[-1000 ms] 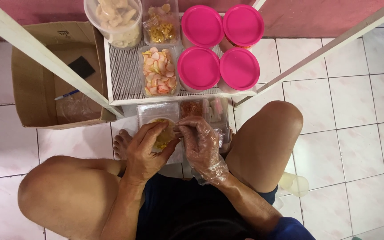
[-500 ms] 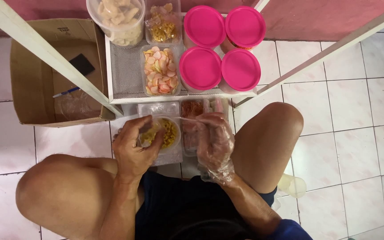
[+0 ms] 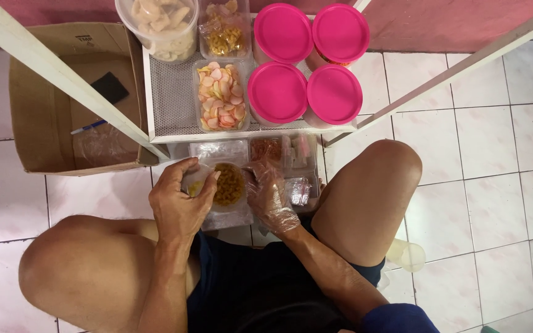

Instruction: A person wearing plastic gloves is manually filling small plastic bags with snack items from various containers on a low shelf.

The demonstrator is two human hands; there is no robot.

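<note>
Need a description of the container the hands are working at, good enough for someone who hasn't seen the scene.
Below the white mesh shelf, between the knees, sit several clear packs. It is the small round clear tub of yellow-brown snacks, between the left hand and gloved right hand; neighbours are rectangular.

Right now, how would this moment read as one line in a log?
left hand: bare, holds clear bag | right hand: plastic-gloved, at small container of yellow snacks | behind: four pink-lidded tubs on white rack

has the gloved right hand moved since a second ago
Yes. The gloved right hand has shifted down, away from the white rack; it was together with the left hand over the yellow snacks, which now show between them.
</note>
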